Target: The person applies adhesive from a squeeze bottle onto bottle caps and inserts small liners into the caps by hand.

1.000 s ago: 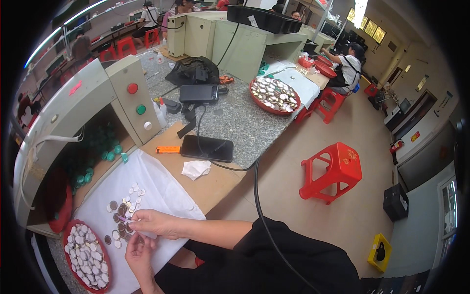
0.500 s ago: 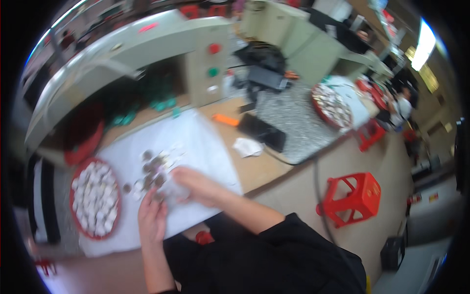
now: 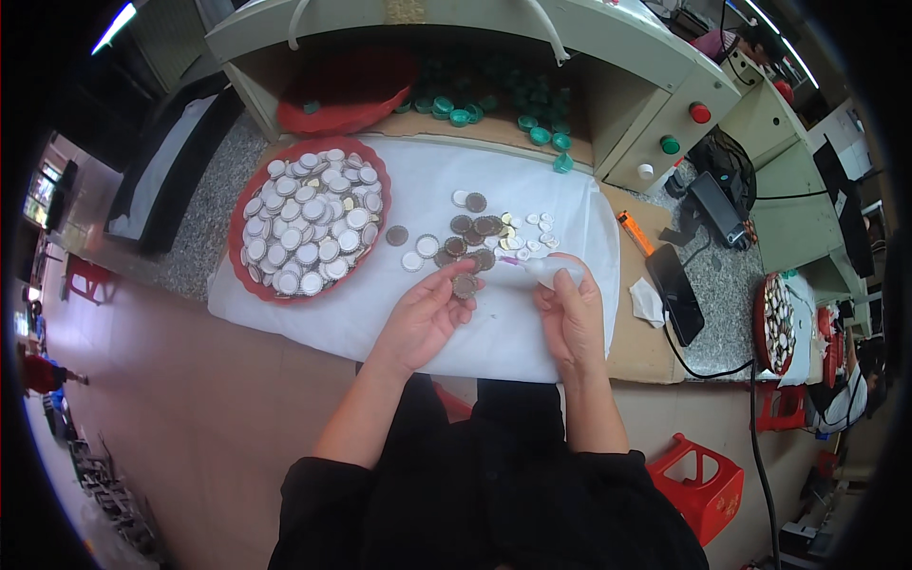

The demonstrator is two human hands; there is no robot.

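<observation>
My left hand [image 3: 425, 318] pinches a dark, bronze-coloured round disc [image 3: 465, 287] with a scalloped rim between thumb and fingers, just above the white sheet. In my right hand [image 3: 575, 309] is a small white squeeze bottle [image 3: 541, 270], lying nearly level, its thin purple-tipped nozzle pointing left toward the disc. Beyond both hands, several loose dark discs [image 3: 463, 225] lie in a cluster on the white sheet [image 3: 408, 180]. Small white and gold-toned round pieces [image 3: 532, 231] are spread to the right of them. A few white-faced discs [image 3: 427, 245] lie nearer my left hand.
To the left stands a red round basket [image 3: 239, 249] heaped with white-faced discs. Green cups [image 3: 540, 136] and a red tray [image 3: 353, 116] sit under the pale machine housing [image 3: 622, 104]. On the right are an orange cutter [image 3: 635, 233], a phone [image 3: 676, 296], crumpled tissue [image 3: 647, 302] and a red stool [image 3: 703, 489].
My view has swung, so the bench now appears straighter and the basket closer to the middle. Both hands stay over the sheet. The blurred picture has become sharp, showing the squeeze bottle clearly.
</observation>
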